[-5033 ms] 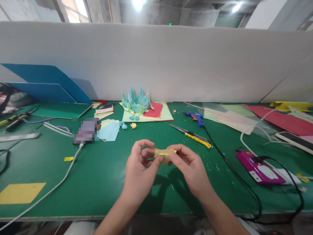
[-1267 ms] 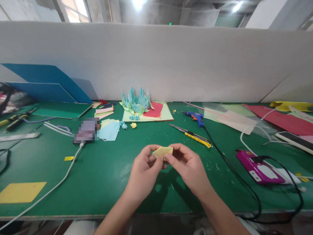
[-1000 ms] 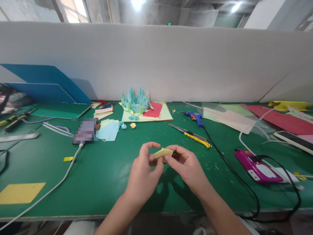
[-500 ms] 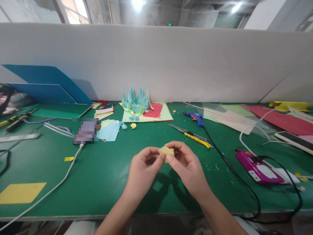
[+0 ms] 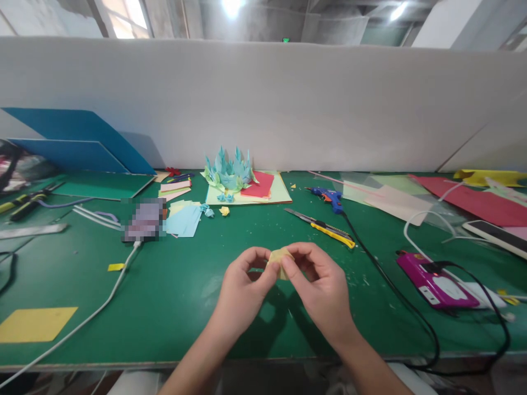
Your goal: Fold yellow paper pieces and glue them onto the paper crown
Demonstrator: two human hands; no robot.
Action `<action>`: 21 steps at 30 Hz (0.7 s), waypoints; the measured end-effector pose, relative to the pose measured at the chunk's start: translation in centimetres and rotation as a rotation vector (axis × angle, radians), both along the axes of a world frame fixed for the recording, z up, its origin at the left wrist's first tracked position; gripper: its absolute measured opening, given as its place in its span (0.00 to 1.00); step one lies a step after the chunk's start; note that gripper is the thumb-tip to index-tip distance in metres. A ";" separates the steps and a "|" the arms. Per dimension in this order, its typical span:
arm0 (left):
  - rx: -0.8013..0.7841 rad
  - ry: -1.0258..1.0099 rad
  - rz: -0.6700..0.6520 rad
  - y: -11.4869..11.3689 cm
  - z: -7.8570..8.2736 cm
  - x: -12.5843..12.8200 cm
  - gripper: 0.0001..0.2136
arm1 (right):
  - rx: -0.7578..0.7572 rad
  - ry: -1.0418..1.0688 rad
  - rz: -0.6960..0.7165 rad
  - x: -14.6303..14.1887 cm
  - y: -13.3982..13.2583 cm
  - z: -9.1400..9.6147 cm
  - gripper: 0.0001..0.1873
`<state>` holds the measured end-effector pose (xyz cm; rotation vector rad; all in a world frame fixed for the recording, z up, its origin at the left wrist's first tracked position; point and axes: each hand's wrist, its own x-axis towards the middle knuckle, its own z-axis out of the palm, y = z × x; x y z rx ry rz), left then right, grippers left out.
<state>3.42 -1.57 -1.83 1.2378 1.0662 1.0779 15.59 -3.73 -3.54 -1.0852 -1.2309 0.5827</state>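
A small folded piece of yellow paper [image 5: 281, 255] is pinched between both my hands, above the front middle of the green table. My left hand [image 5: 246, 285] grips its left side with thumb and forefinger. On the right side, my right hand [image 5: 320, 285] presses it with the thumb in front and fingers behind. The fingertips cover part of the paper, so its exact fold is hard to make out. Beyond my hands lie a yellow utility knife [image 5: 331, 233] and a small yellow paper flower [image 5: 224, 210].
A blue paper crown-like piece [image 5: 229, 170] stands at the back on stacked sheets. A blue glue gun [image 5: 329, 198] lies right of it, its black cord running to a purple power strip [image 5: 436, 281]. Left are blue paper sheets [image 5: 184, 219], a white cable [image 5: 109, 299] and a yellow sheet [image 5: 39, 325].
Both hands have moved slightly down. My right thumb and fingers have shifted on the yellow paper, which shows a changed outline.
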 end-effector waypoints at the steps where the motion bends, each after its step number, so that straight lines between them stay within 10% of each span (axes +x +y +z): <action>1: -0.007 -0.030 -0.006 0.0 0.0 0.0 0.09 | 0.003 -0.002 -0.001 0.0 0.0 0.0 0.02; 11: -0.046 -0.176 0.019 0.0 0.1 -0.1 0.11 | 0.206 -0.307 -0.023 0.8 0.0 -0.3 0.07; 21: 0.275 0.003 0.080 -0.3 -0.8 -0.2 0.04 | 0.403 -0.550 -0.089 1.5 0.6 -0.7 0.08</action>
